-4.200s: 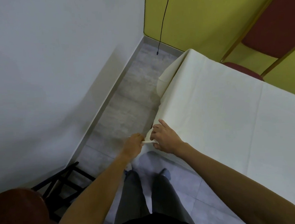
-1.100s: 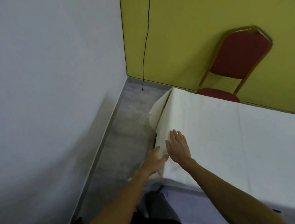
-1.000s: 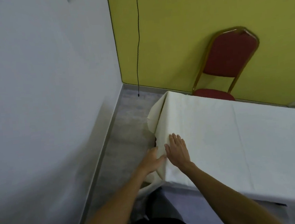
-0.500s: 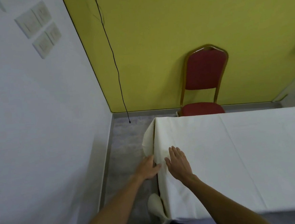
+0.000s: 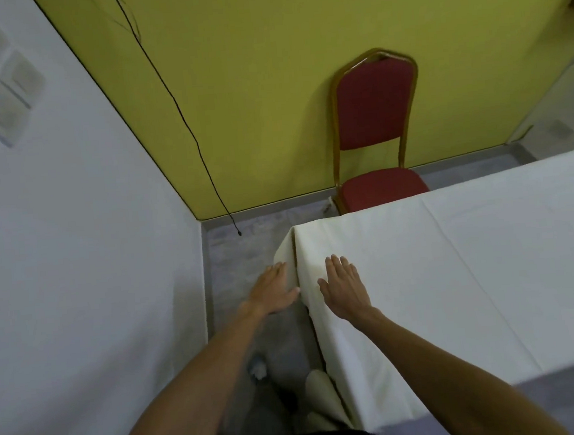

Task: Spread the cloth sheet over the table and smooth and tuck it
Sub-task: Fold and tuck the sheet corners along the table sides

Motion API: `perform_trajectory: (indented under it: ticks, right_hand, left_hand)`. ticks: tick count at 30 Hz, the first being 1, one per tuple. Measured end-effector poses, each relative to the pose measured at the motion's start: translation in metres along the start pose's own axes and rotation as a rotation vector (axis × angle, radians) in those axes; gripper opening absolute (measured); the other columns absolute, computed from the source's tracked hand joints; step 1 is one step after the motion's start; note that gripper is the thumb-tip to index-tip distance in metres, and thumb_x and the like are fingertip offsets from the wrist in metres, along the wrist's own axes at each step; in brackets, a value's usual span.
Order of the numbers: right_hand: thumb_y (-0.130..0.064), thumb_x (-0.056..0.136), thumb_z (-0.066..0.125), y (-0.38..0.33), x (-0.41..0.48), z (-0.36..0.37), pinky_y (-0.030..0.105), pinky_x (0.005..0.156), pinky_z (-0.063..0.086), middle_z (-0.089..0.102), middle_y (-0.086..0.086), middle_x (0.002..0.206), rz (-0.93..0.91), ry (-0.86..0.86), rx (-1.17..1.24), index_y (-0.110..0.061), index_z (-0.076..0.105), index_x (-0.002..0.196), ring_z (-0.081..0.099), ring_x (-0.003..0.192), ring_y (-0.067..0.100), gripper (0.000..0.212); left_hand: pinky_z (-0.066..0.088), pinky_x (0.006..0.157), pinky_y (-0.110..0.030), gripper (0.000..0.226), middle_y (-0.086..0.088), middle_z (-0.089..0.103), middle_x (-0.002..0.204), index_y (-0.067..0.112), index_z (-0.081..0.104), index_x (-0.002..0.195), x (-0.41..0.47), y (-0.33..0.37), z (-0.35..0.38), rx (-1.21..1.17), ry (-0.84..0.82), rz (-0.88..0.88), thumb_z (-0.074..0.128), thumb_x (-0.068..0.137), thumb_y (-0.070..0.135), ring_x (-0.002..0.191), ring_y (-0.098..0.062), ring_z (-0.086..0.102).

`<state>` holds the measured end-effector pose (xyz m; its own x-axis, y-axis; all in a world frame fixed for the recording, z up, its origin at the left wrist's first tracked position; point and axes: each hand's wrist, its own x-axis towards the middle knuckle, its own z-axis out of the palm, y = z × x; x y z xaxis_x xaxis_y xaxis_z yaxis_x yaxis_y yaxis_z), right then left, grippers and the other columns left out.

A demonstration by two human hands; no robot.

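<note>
You are looking down over your own two bare forearms at a table covered by a cream cloth sheet, which fills the right side of the view and hangs over the table's near and left edges. Your right hand lies flat, palm down, on top of the sheet close to the left edge, fingers straight and held close together, pointing away from you. Your left hand is just beside it, off the tabletop, with its open palm against the drape that hangs down the left side; its fingers are extended and together, the thumb touching the fold. At the far left corner the cloth bunches outward in a loose flap. Behind the table a red chair with a gold frame stands against a yellow wall. A thin black cable hangs down that wall to the grey floor.
</note>
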<state>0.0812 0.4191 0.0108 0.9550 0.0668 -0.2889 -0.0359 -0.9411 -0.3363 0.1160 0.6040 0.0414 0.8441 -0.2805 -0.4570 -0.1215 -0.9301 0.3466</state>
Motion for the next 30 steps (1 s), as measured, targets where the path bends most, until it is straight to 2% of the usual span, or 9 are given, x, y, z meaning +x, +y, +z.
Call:
perform_trajectory:
  ticks: [6, 10, 12, 16, 19, 21, 25, 27, 30]
  right_hand:
    - [-0.046, 0.105, 0.015, -0.007, 0.022, 0.023, 0.043, 0.124, -0.005, -0.008, 0.008, 0.166, 0.245, 0.063, 0.086, -0.01, 0.001, 0.158, -0.01, 0.153, 0.029, 0.065]
    - [-0.058, 0.092, -0.017, -0.022, 0.033, 0.055, 0.044, 0.124, -0.005, -0.012, 0.006, 0.166, 0.503, 0.202, 0.196, -0.01, 0.0, 0.158, -0.014, 0.152, 0.026, 0.083]
    - [-0.059, 0.09, -0.024, -0.034, 0.04, 0.07, 0.044, 0.124, -0.003, -0.009, 0.005, 0.165, 0.618, 0.254, 0.233, -0.01, 0.004, 0.158, -0.011, 0.152, 0.026, 0.088]
    - [-0.048, 0.102, -0.01, -0.049, 0.049, 0.083, 0.049, 0.124, 0.007, 0.001, 0.01, 0.165, 0.781, 0.277, 0.216, -0.005, 0.015, 0.157, -0.002, 0.153, 0.028, 0.074]
    - [-0.045, 0.102, -0.007, -0.052, 0.049, 0.089, 0.047, 0.125, 0.0, -0.006, 0.008, 0.166, 0.828, 0.304, 0.168, -0.009, 0.007, 0.157, -0.009, 0.153, 0.025, 0.067]
    - [-0.045, 0.103, -0.004, -0.05, 0.048, 0.09, 0.044, 0.123, -0.004, -0.01, 0.006, 0.165, 0.827, 0.307, 0.156, -0.011, 0.002, 0.157, -0.013, 0.152, 0.022, 0.064]
    - [-0.043, 0.105, 0.01, -0.046, 0.049, 0.094, 0.043, 0.122, -0.003, -0.006, 0.005, 0.166, 0.844, 0.291, 0.141, -0.011, 0.005, 0.158, -0.01, 0.153, 0.021, 0.062]
    - [-0.043, 0.104, 0.012, -0.046, 0.05, 0.094, 0.044, 0.122, -0.002, -0.005, 0.004, 0.166, 0.842, 0.292, 0.15, -0.011, 0.005, 0.158, -0.009, 0.153, 0.021, 0.063]
    - [-0.042, 0.104, 0.014, -0.045, 0.051, 0.094, 0.045, 0.122, 0.002, -0.001, 0.006, 0.166, 0.846, 0.287, 0.139, -0.009, 0.01, 0.158, -0.005, 0.153, 0.023, 0.063]
  left_hand:
    - [0.01, 0.124, -0.044, 0.077, -0.012, 0.008, 0.165, 0.01, 0.008, 0.156, 0.073, -0.019, -0.016, 0.173, -0.053, 0.29, 0.047, 0.098, 0.042, 0.152, -0.03, 0.008]
    - [-0.009, 0.118, -0.037, 0.065, -0.01, 0.003, 0.166, 0.011, 0.012, 0.157, 0.129, -0.021, -0.015, 0.335, -0.028, 0.605, 0.035, 0.102, 0.038, 0.153, -0.028, -0.002]
    - [-0.012, 0.117, -0.037, 0.062, -0.008, 0.003, 0.166, 0.012, 0.014, 0.157, 0.153, -0.016, -0.013, 0.402, -0.021, 0.752, 0.03, 0.104, 0.041, 0.153, -0.026, -0.002]
    - [-0.005, 0.123, -0.041, 0.063, -0.008, 0.0, 0.166, 0.012, 0.011, 0.157, 0.187, -0.002, -0.002, 0.493, -0.118, 0.925, 0.023, 0.104, 0.044, 0.153, -0.027, -0.004]
    - [0.0, 0.124, -0.045, 0.066, -0.011, -0.003, 0.165, 0.009, 0.007, 0.157, 0.201, 0.004, 0.007, 0.586, -0.144, 1.015, 0.018, 0.103, 0.045, 0.152, -0.03, -0.004]
    - [0.0, 0.124, -0.045, 0.066, -0.011, -0.004, 0.165, 0.009, 0.005, 0.157, 0.21, 0.004, 0.009, 0.608, -0.159, 1.057, 0.019, 0.104, 0.045, 0.152, -0.03, -0.005]
    - [0.008, 0.124, -0.047, 0.069, -0.008, 0.003, 0.165, 0.01, 0.009, 0.158, 0.233, -0.015, -0.002, 0.59, -0.152, 1.079, 0.025, 0.102, 0.047, 0.153, -0.024, -0.001]
    - [0.01, 0.123, -0.046, 0.071, -0.009, 0.004, 0.166, 0.01, 0.007, 0.158, 0.247, -0.025, -0.014, 0.58, -0.151, 1.012, 0.025, 0.101, 0.048, 0.153, -0.026, 0.002]
    - [0.01, 0.123, -0.044, 0.077, -0.016, 0.009, 0.164, 0.005, 0.009, 0.156, 0.263, -0.037, -0.033, 0.529, -0.162, 0.835, 0.015, 0.097, 0.053, 0.152, -0.03, 0.008]
